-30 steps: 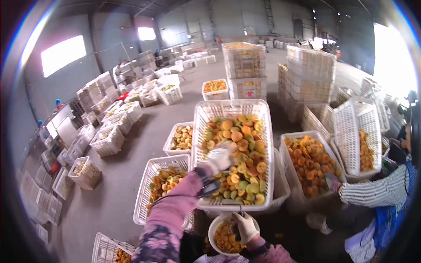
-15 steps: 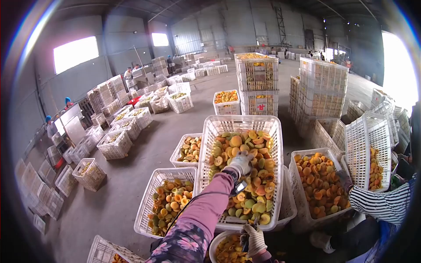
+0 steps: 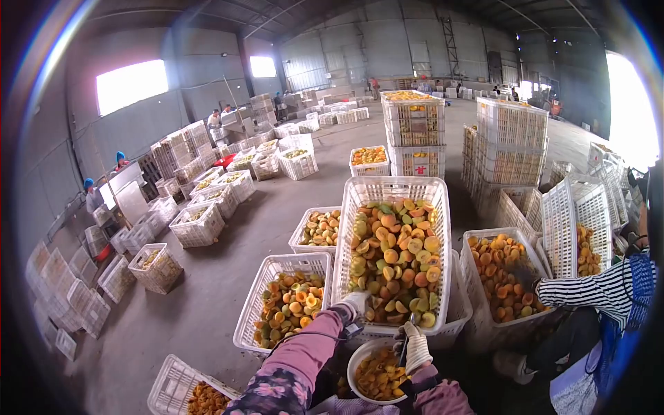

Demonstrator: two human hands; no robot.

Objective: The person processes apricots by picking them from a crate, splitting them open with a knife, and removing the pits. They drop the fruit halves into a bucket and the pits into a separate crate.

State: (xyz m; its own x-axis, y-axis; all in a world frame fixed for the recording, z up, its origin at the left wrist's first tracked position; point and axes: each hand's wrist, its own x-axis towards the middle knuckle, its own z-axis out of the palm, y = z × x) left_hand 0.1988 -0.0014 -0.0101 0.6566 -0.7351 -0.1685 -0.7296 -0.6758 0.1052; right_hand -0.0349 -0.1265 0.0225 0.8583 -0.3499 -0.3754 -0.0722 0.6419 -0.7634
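A large white plastic crate [image 3: 444, 228] of apricots [image 3: 391, 256], some whole, some halved, several greenish, tilts towards me. My left hand [image 3: 356, 303], in a pale glove, is at its near left corner beside the fruit. The fingers there look curled, and I cannot tell what is in them. At the near edge, right of the left hand, my right hand [image 3: 416, 348] in a ribbed white glove closes round a small dark-handled tool [image 3: 412, 319] with a metal tip pointing up. Directly below it stands a white bucket [image 3: 355, 373] holding orange apricot pieces [image 3: 380, 375].
Crates of apricots stand to the left [image 3: 252, 301] and right [image 3: 470, 266]. A person in a striped sleeve [image 3: 581, 292] reaches into the right one. Tall crate stacks [image 3: 512, 142] rise behind. A crate of darker pieces [image 3: 162, 387] sits at lower left; more crates line the hall.
My left hand has drawn back from the middle of the apricots to the crate's near left corner. My right hand stays by the near edge with the tool. The view has shifted slightly.
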